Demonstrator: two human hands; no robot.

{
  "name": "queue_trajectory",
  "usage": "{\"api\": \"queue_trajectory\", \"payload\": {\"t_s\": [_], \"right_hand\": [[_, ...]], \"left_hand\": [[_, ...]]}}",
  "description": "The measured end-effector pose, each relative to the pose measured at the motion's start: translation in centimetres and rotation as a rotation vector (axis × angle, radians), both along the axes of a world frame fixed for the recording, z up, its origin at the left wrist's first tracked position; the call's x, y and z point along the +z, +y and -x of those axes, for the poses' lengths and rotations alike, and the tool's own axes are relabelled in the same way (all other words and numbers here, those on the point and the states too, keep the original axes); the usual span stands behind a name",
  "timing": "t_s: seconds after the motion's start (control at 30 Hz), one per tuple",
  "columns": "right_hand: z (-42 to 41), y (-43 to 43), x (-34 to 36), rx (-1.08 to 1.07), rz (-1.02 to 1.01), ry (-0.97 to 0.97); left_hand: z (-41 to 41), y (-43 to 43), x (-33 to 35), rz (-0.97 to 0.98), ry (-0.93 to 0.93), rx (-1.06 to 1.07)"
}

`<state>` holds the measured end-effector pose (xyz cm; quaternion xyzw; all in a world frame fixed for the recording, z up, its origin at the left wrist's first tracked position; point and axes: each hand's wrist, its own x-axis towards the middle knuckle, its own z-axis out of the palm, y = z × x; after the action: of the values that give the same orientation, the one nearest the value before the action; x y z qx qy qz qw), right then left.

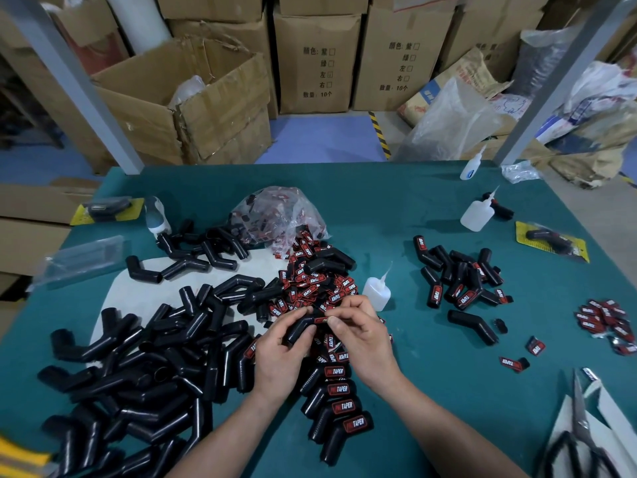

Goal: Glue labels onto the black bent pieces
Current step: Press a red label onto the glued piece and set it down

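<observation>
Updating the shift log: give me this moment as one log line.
step: labelling | left hand: grips black bent piece | right hand: pinches label onto it | glue bottle: upright, beside label pile

Cannot read the label (320, 320) pinched in the right grip (362, 336), with all but a red sliver under fingertips (336, 323). Cannot see the middle of the black bent piece (299, 328), wrapped by the left grip (279, 350). Cut off at the bottom edge: scissors (582, 439) handles, a yellow object (20, 453). Too blurred to tell contents of the plastic bag (279, 215).
</observation>
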<state>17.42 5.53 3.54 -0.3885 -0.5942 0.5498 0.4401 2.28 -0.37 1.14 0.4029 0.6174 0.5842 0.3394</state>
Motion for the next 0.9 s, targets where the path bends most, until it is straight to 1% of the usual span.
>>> {"api": "queue_trajectory", "payload": {"t_s": [0.13, 0.43, 0.63, 0.9], "right_hand": [[0.1, 0.0, -0.1, -0.023, -0.072, -0.079], [0.3, 0.0, -0.5, -0.068, -0.153, -0.115], [0.3, 0.0, -0.6, -0.081, -0.166, -0.14], [0.4, -0.1, -0.7, -0.091, -0.191, -0.145]], "left_hand": [[0.1, 0.0, -0.1, -0.056, 0.041, 0.001], [0.0, 0.0, 0.2, -0.13, 0.129, 0.016], [0.1, -0.1, 0.4, -0.171, 0.166, 0.014], [-0.1, -0.4, 1.0, -0.182, 0.168, 0.024]]}}
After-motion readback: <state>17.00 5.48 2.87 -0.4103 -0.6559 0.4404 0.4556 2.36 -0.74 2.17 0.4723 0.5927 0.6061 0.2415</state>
